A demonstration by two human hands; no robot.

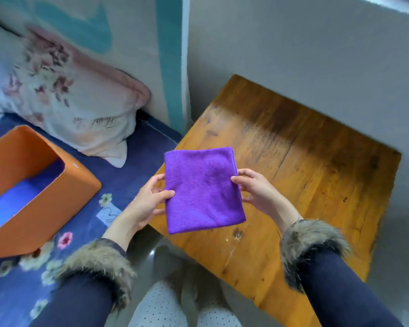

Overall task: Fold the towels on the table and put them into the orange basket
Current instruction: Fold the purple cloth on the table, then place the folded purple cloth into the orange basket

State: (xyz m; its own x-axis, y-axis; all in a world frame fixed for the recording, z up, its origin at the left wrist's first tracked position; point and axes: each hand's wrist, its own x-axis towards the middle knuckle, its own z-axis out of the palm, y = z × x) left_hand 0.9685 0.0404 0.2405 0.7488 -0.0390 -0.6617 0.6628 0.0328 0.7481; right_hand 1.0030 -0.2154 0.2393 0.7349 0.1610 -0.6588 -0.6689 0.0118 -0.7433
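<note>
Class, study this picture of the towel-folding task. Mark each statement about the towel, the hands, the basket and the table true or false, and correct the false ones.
1. Both hands hold the purple towel. True: left hand and right hand each have a grip on one side.
2. The towel is crumpled. False: it is folded into a neat rectangle.
3. The orange basket stands on the wooden table. False: it sits on the floral blue bedding.
4. Something blue already lies in the basket. True.
</note>
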